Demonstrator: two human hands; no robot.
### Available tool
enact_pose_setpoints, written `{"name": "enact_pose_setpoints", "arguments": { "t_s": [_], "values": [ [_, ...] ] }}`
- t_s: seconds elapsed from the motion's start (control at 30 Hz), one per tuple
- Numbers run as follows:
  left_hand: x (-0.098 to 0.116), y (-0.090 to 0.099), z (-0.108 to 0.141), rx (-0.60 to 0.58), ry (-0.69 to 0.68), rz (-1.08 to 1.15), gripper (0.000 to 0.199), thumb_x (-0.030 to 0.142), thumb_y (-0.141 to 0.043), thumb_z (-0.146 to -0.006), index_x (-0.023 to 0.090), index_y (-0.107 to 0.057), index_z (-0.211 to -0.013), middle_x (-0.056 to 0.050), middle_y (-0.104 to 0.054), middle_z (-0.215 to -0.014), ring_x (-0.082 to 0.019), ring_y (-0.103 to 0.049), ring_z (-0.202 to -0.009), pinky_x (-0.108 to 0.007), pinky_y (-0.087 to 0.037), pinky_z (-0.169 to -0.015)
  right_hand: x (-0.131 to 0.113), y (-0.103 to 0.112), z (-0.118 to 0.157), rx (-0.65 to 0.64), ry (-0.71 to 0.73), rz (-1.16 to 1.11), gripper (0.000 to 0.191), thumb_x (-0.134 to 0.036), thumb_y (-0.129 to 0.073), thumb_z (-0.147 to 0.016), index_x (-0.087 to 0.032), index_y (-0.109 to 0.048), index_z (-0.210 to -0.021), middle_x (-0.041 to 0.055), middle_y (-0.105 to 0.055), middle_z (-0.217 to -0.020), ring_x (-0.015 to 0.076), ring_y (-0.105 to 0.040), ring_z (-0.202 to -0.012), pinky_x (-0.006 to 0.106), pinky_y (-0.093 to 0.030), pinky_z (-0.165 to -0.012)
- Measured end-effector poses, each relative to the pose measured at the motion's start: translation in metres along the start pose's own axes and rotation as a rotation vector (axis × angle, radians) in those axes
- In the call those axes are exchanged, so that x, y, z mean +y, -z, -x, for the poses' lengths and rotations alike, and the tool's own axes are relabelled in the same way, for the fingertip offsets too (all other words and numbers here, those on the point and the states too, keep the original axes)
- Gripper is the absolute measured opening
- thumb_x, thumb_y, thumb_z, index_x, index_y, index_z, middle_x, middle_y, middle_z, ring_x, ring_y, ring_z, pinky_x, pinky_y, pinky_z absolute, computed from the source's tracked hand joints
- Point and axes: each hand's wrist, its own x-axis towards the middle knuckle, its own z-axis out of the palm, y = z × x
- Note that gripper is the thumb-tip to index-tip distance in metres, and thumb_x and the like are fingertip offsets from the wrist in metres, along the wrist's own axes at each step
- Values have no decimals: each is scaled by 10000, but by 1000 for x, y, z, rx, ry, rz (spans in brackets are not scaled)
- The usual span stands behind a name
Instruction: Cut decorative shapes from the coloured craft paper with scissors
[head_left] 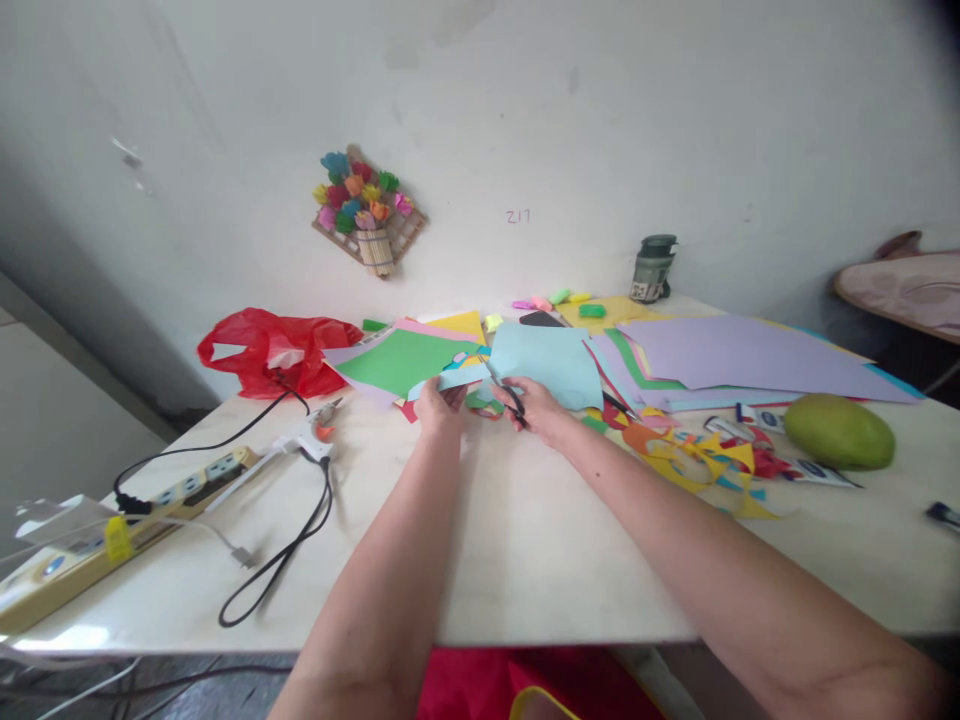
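1. While both forearms reach over the white table (562, 570), the left hand (441, 405) pinches a light blue paper strip (461, 377) between the thumb and the fingers, near the middle of the table's far half.
2. The right hand (534, 403) is closed around the dark handles of the scissors (515, 402). Their blades point forward and a little to the left, to the right end of the strip (from where I stand, I cannot tell if they are biting the paper).
3. Just behind the right hand lies a light blue sheet (547, 358), flat on the table. To the left of it, beyond the left hand, there is a green sheet (397, 362) on top of other coloured papers.
4. On the right side, a lavender sheet (750, 352) covers a wide pile, and nearer to the person are spread many paper scraps (675, 462), mostly yellow and orange. Beside these scraps rests a green fruit (840, 432).
5. At the left I see a crumpled red plastic bag (322, 340) and, nearer, a long power strip (187, 490) with cables.
6. Against the wall, at the back, a dark green bottle (652, 268) stands upright.
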Motion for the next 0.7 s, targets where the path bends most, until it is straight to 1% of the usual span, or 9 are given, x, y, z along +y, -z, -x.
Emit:
{"name": "enact_pose_setpoints", "arguments": {
  "t_s": [0.13,0.27,0.37,0.43,0.53,0.7],
  "values": [
    [1,0,0,69,-48,-92,122,194,-490,-695,162,-492,-813,-23,-559,-624,-157,-605,-543,-272,-511,-529,5,0,-3,-1,-21,24,509,-338,-690,-685,-144,-494,-1113,-76,-485,-431,59,-400,-332,156,-320,-322],
    [3,2,-2,113,-127,-172,100,189,-502,-676,172,-468,-768,-20,-558,-637,-143,-575,-474,-240,-456,-427,4,-1,-3,-11,-61,52,553,-340,-712,-666,-125,-486,-1123,-77,-476,-411,52,-372,-316,150,-295,-308],
    [5,3,-5,146,-181,-192,128,179,-522,-672,187,-448,-776,-8,-558,-649,-131,-557,-446,-235,-441,-402,2,-1,-1,0,-115,58,588,-343,-735,-642,-129,-482,-1127,-74,-484,-419,46,-382,-323,140,-308,-312],
    [5,3,-7,154,-193,-176,135,174,-524,-680,190,-439,-783,1,-554,-642,-125,-555,-441,-236,-450,-408,0,0,0,-11,-123,49,598,-369,-731,-645,-134,-475,-1132,-66,-498,-435,47,-396,-324,137,-291,-298],
    [5,3,-7,117,-180,-116,122,159,-517,-705,177,-433,-791,-1,-561,-628,-123,-572,-455,-234,-478,-444,1,2,1,-61,-94,21,583,-441,-695,-666,-145,-476,-1118,-47,-523,-461,55,-424,-323,136,-228,-265],
    [4,2,-4,-37,-73,20,48,99,-494,-760,134,-462,-764,-28,-585,-620,-121,-617,-521,-206,-516,-531,3,5,0,-129,-51,-6,547,-543,-632,-682,-160,-493,-1047,-32,-545,-481,65,-456,-319,140,-199,-251]
  ]
}}
